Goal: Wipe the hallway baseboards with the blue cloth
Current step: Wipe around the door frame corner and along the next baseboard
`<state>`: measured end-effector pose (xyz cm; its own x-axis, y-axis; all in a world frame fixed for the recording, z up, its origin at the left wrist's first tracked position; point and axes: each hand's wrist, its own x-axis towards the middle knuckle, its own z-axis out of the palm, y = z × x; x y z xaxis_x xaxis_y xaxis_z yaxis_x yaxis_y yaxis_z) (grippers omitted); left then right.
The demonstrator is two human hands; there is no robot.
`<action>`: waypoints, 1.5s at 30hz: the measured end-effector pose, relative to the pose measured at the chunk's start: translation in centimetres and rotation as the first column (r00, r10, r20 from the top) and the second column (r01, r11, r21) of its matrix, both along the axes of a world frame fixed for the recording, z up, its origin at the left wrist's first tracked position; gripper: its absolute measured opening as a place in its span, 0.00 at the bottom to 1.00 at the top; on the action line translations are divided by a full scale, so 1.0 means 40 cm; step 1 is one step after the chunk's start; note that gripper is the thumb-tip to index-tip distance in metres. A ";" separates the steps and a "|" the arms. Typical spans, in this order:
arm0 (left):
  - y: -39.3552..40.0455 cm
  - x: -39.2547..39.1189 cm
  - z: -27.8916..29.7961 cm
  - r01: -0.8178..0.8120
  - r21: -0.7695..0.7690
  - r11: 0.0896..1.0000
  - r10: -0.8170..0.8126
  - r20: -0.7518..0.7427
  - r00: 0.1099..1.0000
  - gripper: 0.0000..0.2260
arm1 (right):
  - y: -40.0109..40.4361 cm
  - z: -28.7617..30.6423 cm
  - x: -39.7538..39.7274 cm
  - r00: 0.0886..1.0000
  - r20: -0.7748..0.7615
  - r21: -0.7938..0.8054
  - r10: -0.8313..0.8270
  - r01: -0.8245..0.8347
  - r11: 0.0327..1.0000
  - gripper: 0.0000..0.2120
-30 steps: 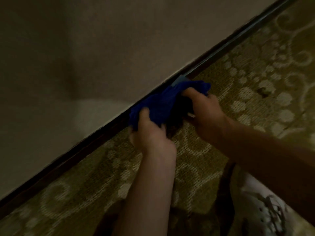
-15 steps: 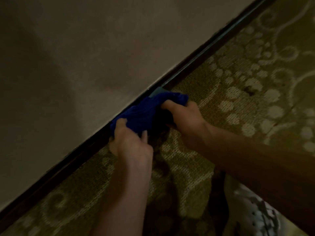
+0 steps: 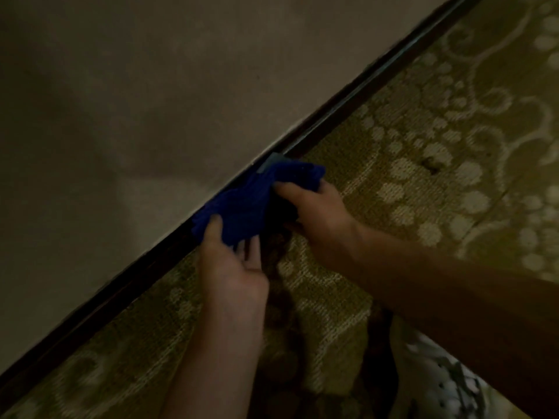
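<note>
A bunched blue cloth [image 3: 251,204] lies against the dark baseboard [image 3: 363,89], which runs diagonally from lower left to upper right under a beige wall [image 3: 151,101]. My left hand [image 3: 233,261] pinches the cloth's lower left end, thumb on top. My right hand [image 3: 314,213] grips the cloth's upper right end, fingers curled round it. A small grey patch [image 3: 272,161] shows on the baseboard just above the cloth. The scene is dim.
An olive carpet with a pale dotted swirl pattern [image 3: 423,176] covers the floor to the right of the baseboard. A white lace-up shoe [image 3: 438,385] sits at the bottom right, below my right forearm.
Both hands and the cloth sit lower left in the frame than a second ago. The same grey patch stays just above the cloth, so the camera moved; both hands hold it throughout.
</note>
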<state>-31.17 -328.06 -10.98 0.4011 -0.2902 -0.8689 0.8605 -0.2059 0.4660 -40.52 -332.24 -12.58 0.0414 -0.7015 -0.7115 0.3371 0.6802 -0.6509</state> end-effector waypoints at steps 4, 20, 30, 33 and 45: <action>-0.022 -0.016 -0.007 0.018 0.027 0.999 -0.018 -0.015 1.000 0.24 | -0.043 0.002 -0.005 0.997 -0.031 -0.013 -0.066 0.066 0.998 0.14; -0.102 -0.097 -0.031 0.184 0.036 0.982 -0.183 -0.029 0.983 0.21 | -0.129 0.003 -0.033 0.960 -0.215 -0.033 -0.179 0.176 0.984 0.12; -0.087 -0.097 0.001 0.132 0.150 0.980 -0.148 0.100 0.984 0.17 | -0.137 -0.016 -0.041 0.946 -0.322 -0.047 -0.026 0.011 0.999 0.13; -0.181 -0.170 0.013 0.242 0.032 0.970 -0.240 -0.050 0.969 0.18 | -0.243 0.013 -0.150 0.925 -0.323 -0.075 -0.199 0.184 0.980 0.10; -0.075 -0.059 -0.067 0.385 0.081 0.920 -0.393 0.180 0.902 0.16 | -0.147 -0.026 -0.073 0.966 -0.243 0.025 0.086 -0.082 0.996 0.20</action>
